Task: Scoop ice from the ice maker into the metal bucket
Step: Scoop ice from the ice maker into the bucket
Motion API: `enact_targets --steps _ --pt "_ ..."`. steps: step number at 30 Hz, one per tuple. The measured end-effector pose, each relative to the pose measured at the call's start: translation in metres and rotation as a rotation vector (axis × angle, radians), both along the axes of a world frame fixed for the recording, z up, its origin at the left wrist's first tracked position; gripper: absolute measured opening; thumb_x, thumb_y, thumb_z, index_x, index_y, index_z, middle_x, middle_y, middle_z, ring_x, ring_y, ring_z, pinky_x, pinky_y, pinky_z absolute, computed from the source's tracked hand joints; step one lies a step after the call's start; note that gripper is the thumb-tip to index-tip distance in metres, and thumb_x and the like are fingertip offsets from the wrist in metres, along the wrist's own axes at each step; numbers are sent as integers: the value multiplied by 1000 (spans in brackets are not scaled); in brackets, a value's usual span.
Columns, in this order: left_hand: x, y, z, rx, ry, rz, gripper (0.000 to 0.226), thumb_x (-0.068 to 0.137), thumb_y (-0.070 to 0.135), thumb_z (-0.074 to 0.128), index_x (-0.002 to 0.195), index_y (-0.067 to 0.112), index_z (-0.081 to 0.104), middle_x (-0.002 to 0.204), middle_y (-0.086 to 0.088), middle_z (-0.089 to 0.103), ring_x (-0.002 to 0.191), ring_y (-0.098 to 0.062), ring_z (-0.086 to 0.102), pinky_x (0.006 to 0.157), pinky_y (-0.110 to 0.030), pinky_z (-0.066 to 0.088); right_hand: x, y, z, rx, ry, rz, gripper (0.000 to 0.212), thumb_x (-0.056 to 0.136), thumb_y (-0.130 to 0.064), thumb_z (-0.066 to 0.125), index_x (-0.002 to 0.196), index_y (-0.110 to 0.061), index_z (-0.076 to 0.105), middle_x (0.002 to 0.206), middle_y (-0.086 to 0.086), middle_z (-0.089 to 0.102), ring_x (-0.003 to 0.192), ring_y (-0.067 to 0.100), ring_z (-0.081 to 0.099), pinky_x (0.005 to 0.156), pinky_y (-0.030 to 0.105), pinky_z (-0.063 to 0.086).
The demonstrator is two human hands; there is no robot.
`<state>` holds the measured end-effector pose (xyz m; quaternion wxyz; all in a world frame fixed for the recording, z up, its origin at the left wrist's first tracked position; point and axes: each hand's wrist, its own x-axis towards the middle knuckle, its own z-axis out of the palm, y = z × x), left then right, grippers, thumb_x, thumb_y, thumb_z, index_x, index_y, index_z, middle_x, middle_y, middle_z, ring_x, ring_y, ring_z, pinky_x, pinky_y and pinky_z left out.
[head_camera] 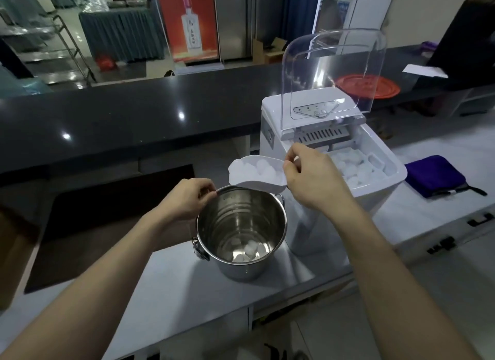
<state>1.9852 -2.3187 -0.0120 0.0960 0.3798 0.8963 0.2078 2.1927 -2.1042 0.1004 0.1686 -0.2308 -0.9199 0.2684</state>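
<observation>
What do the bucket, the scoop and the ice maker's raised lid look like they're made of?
The bucket looks like polished metal, probably stainless steel: its inner wall mirrors the light. The scoop seems white matte plastic, with a dull, even surface. The lid looks like clear glossy plastic: the red disc behind shows through it.

Nothing can be read: characters on the bottle (pixel 190 35) of the red poster (pixel 171 16) blur (too small), as do the control panel (pixel 316 110) marks on the ice maker (pixel 375 196).

Bar or banquet venue: black counter (pixel 134 113), liquor poster (pixel 187 22), draped tables (pixel 120 32).
</observation>
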Motion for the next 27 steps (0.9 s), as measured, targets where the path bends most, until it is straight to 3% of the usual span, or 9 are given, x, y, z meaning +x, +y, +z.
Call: enact_targets --steps 4,8,13,21,24,27 --pt "0 -13 -2 39 12 20 11 103 39 67 99 32 74 86 11 73 82 -8 68 77 -38 57 -2 -14 -6 8 4 18 12 106 -22 49 96 -20 56 88 1 65 81 20 58 62 33 40" --pt "-1 -25 3 111 -41 64 10 103 37 68 104 33 77 89 13 74 86 -5 69 78 -34 56 -3 -25 -18 -17 7 26 15 106 -24 48 95 -19 58 91 2 69 86 26 61 74 42 51" --pt "-1 -36 10 164 -128 95 9 104 35 70 104 35 79 85 12 74 69 -1 69 64 -28 54 -10 -32 -42 -19 -46 47 15 106 -26 47 95 -21 56 88 3 68 86 29 62 77 46 54" --pt "9 -41 15 184 -174 107 11 105 35 68 109 35 78 92 12 77 87 -10 74 81 -41 64 -21 -51 -81 10 -151 186 13 107 -22 43 99 -19 52 90 7 64 83 31 58 72 45 49" --pt "12 -41 17 181 -168 104 11 106 35 68 109 37 78 92 12 76 87 -8 73 80 -41 64 -24 -55 -90 44 -195 210 12 108 -20 41 100 -17 50 91 9 60 87 33 54 69 43 39" --pt "16 -40 20 190 -174 110 11 106 36 67 109 37 78 91 11 75 86 -10 73 74 -40 66 -24 -58 -97 51 -211 244 11 106 -16 41 99 -16 49 79 6 54 80 33 55 69 48 48"
